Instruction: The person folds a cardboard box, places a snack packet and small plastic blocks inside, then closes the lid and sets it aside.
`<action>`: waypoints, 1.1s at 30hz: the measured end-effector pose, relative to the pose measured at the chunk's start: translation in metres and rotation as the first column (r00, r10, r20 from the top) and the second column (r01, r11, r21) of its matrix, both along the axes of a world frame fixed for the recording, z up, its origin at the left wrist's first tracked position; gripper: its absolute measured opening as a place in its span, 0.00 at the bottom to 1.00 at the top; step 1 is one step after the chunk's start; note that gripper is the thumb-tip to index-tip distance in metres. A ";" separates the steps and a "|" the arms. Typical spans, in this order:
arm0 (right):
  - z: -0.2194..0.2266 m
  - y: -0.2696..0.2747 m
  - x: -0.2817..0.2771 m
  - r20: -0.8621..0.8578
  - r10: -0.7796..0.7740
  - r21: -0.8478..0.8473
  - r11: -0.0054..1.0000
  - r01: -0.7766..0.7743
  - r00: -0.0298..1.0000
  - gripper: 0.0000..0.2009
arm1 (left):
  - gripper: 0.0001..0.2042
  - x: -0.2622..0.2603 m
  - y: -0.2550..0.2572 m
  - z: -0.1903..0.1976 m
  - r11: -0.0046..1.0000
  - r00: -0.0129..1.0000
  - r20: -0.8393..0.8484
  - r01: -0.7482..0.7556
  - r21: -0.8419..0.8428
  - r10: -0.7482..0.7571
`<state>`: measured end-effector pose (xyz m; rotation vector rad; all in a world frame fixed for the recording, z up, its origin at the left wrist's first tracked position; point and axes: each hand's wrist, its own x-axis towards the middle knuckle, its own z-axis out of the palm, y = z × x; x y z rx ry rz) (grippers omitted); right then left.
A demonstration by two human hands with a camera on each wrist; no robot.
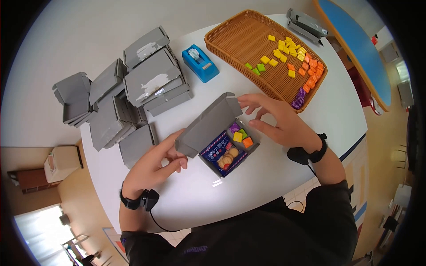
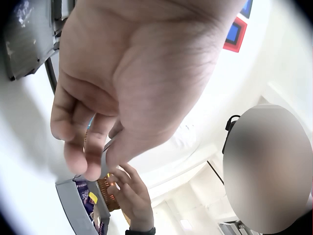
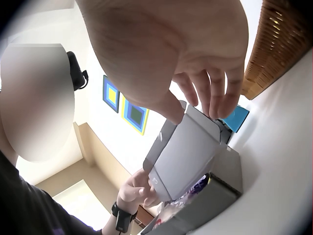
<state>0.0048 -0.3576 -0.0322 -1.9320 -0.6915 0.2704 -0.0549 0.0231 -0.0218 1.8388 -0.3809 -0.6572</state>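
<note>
A: Black sleeves at the bottom edge, then the left hand point(image 1: 153, 166) just above them. Its fingers point(image 1: 174, 160) are curled and pinch the near corner of the grey lid point(image 1: 206, 124).

B: Right hand?

A: Right hand point(image 1: 277, 122) sits past the box, fingers point(image 3: 215, 93) slightly bent and spread. In the right wrist view the fingertips and thumb touch the lid's far top edge. Light contact, more steadying than a full clamp.

B: Where's the box?

A: Open grey box point(image 1: 226, 153) stands on the white surface point(image 1: 275, 177), between the two hands, just under the right palm. Inside: a blue snack packet point(image 1: 217, 153), round cookies point(image 1: 227, 158), and purple, green, yellow, orange candy squares point(image 1: 242, 135) at the end nearer the right fingers.

B: Doing the step well?

A: My judgement: bring the lid down evenly from both ends, left pinch guiding the near corner, right fingertips pressing the far edge, so the flap goes over the candies without snagging them. Keep the box base flat on the surface.

B: Further out?

A: Beyond the left fingers, a heap of folded grey boxes point(image 1: 128, 93). Beyond the lid, a blue tape dispenser point(image 1: 199, 63). Past the right fingers, a wicker tray point(image 1: 239, 37) with loose yellow, orange, green and purple candies point(image 1: 297, 60). More grey boxes point(image 1: 306, 24) at the far edge.
</note>
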 end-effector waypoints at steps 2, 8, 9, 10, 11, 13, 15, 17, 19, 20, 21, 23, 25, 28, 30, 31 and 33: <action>-0.003 0.001 -0.002 -0.065 0.024 0.043 0.999 -0.021 0.998 0.22 | 0.35 -0.001 -0.010 -0.002 0.998 0.998 -0.064 -0.005 -0.064 0.001; 0.007 -0.006 -0.004 -0.078 0.046 -0.024 0.999 -0.048 0.996 0.20 | 0.26 -0.011 -0.038 -0.004 0.981 0.985 -0.081 -0.161 -0.106 0.153; 0.008 -0.007 -0.004 -0.083 0.046 -0.017 0.999 -0.048 0.995 0.19 | 0.26 -0.013 -0.040 -0.005 0.985 0.989 -0.041 -0.143 -0.093 0.139; 0.009 -0.007 -0.003 -0.088 0.048 -0.010 0.999 -0.049 0.995 0.19 | 0.25 -0.014 -0.041 -0.006 0.989 0.992 0.000 -0.125 -0.079 0.126; 0.010 -0.008 -0.003 -0.092 0.049 -0.004 0.999 -0.050 0.995 0.18 | 0.24 -0.015 -0.042 -0.006 0.992 0.993 0.040 -0.109 -0.064 0.111; 0.016 -0.013 -0.001 -0.192 0.074 -0.030 0.996 -0.081 0.979 0.21 | 0.24 -0.017 -0.041 -0.005 1.000 0.994 0.110 -0.028 0.003 0.027; 0.019 -0.014 -0.001 -0.227 0.096 -0.028 0.994 -0.105 0.969 0.21 | 0.24 -0.022 -0.041 -0.004 0.999 0.984 0.176 0.024 0.048 -0.033; 0.018 -0.013 -0.002 -0.191 0.115 0.001 0.993 -0.117 0.975 0.21 | 0.25 -0.025 -0.043 -0.006 0.996 0.965 0.252 0.053 0.069 -0.069; 0.022 -0.017 0.002 -0.110 0.221 -0.125 0.964 -0.234 0.969 0.20 | 0.24 -0.026 -0.046 0.006 0.986 0.973 0.208 0.066 0.156 -0.098; 0.025 -0.018 0.004 -0.077 0.277 -0.191 0.939 -0.287 0.958 0.19 | 0.24 -0.027 -0.047 0.011 0.977 0.977 0.181 0.074 0.197 -0.111; 0.027 -0.017 0.003 -0.134 0.268 -0.213 0.933 -0.292 0.954 0.19 | 0.24 -0.027 -0.046 0.010 0.971 0.974 0.170 0.114 0.211 -0.151; 0.030 -0.015 0.000 -0.247 0.244 -0.254 0.918 -0.306 0.938 0.18 | 0.25 -0.028 -0.045 0.007 0.953 0.963 0.144 0.190 0.237 -0.228; 0.019 -0.017 0.001 -0.041 0.334 -0.240 0.912 -0.334 0.942 0.18 | 0.25 -0.029 -0.042 -0.001 0.949 0.940 0.207 0.224 0.222 -0.270; 0.017 -0.015 -0.004 0.088 0.369 -0.288 0.899 -0.331 0.925 0.14 | 0.24 -0.028 -0.041 -0.007 0.939 0.918 0.242 0.266 0.216 -0.315; 0.017 -0.013 -0.005 0.096 0.374 -0.331 0.886 -0.325 0.923 0.13 | 0.24 -0.027 -0.041 -0.008 0.925 0.890 0.288 0.284 0.253 -0.353; 0.017 -0.013 -0.005 0.090 0.379 -0.346 0.879 -0.328 0.921 0.14 | 0.25 -0.027 -0.042 -0.007 0.912 0.865 0.328 0.289 0.291 -0.379; 0.019 -0.009 -0.005 0.027 0.377 -0.370 0.864 -0.341 0.926 0.15 | 0.26 -0.028 -0.042 -0.007 0.896 0.831 0.380 0.280 0.346 -0.407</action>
